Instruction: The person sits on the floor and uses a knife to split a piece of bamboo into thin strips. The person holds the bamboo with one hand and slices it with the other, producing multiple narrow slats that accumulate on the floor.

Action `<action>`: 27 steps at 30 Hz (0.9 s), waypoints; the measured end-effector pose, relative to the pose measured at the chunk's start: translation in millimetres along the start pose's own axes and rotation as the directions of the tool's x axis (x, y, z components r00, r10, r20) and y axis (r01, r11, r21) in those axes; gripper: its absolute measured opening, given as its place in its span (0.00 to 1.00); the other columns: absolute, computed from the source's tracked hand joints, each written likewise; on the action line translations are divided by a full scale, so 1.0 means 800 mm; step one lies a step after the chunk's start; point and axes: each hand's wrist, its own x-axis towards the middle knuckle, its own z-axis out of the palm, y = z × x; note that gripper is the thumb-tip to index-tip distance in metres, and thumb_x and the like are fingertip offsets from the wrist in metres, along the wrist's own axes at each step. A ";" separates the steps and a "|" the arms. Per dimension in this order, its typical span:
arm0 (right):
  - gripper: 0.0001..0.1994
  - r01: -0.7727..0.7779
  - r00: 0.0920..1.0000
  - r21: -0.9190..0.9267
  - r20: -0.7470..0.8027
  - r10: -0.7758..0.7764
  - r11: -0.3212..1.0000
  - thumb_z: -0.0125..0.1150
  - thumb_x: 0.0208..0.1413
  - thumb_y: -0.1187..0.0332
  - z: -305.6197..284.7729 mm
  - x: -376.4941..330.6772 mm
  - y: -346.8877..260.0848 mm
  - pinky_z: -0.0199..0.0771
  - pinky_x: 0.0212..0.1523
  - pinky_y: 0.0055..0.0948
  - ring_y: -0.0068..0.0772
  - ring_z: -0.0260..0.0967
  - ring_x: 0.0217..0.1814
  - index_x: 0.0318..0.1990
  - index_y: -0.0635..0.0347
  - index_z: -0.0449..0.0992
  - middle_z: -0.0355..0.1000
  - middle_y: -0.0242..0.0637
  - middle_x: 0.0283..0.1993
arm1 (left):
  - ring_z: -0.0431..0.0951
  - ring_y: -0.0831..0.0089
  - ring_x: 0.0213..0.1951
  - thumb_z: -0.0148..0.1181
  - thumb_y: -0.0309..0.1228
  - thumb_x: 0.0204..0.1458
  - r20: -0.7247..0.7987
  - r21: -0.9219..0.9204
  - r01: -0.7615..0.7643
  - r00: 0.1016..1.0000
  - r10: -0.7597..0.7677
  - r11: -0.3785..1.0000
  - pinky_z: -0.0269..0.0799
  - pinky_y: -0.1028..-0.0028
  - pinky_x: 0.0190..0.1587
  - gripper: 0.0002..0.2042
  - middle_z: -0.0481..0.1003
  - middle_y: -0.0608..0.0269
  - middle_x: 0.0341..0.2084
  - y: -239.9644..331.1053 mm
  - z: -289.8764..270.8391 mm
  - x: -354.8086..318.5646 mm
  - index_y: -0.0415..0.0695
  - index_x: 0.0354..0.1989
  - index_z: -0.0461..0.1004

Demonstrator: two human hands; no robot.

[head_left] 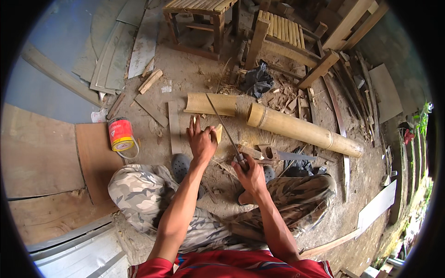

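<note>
My right hand is wrapped round the handle of a long knife. Its narrow blade slants up and to the left, passing over a split half of bamboo on the ground. To the left of the blade, my left hand grips a small pale piece of bamboo, mostly hidden by the fingers. Just beyond the right hand lie a handsaw and a short wooden block. A thick bamboo pole stretches away to the right.
A red and yellow can stands at left by plywood sheets. Bamboo-topped stools and a wooden frame are at the back. A black plastic bag and wood scraps litter the dirt floor. Planks lean along the right wall.
</note>
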 end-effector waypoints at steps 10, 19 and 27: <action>0.20 0.064 0.997 -0.040 -0.032 -0.065 0.997 0.66 0.55 0.63 0.031 -0.032 0.039 0.76 0.35 0.41 0.57 0.78 0.36 0.52 0.65 0.73 0.77 0.54 0.32 | 0.41 0.38 0.72 0.57 0.33 0.58 0.151 -0.133 -0.207 0.962 0.226 0.969 0.43 0.46 0.71 0.09 0.55 0.45 0.68 -0.022 -0.010 0.010 0.41 0.40 0.78; 0.21 0.064 0.998 -0.040 -0.003 -0.064 0.997 0.66 0.56 0.63 0.040 -0.039 0.025 0.78 0.37 0.41 0.55 0.78 0.38 0.53 0.65 0.73 0.78 0.52 0.35 | 0.32 0.38 0.73 0.54 0.37 0.58 0.161 -0.197 -0.097 0.978 0.130 0.976 0.36 0.42 0.72 0.15 0.33 0.45 0.74 -0.039 -0.003 -0.011 0.37 0.42 0.78; 0.20 0.033 0.999 -0.073 0.001 -0.033 0.997 0.66 0.56 0.63 0.039 -0.048 0.019 0.77 0.37 0.41 0.55 0.78 0.38 0.53 0.65 0.73 0.78 0.52 0.35 | 0.37 0.33 0.71 0.55 0.35 0.56 0.083 -0.187 0.019 0.997 -0.003 0.982 0.41 0.42 0.71 0.24 0.33 0.32 0.71 -0.029 0.004 -0.007 0.35 0.58 0.62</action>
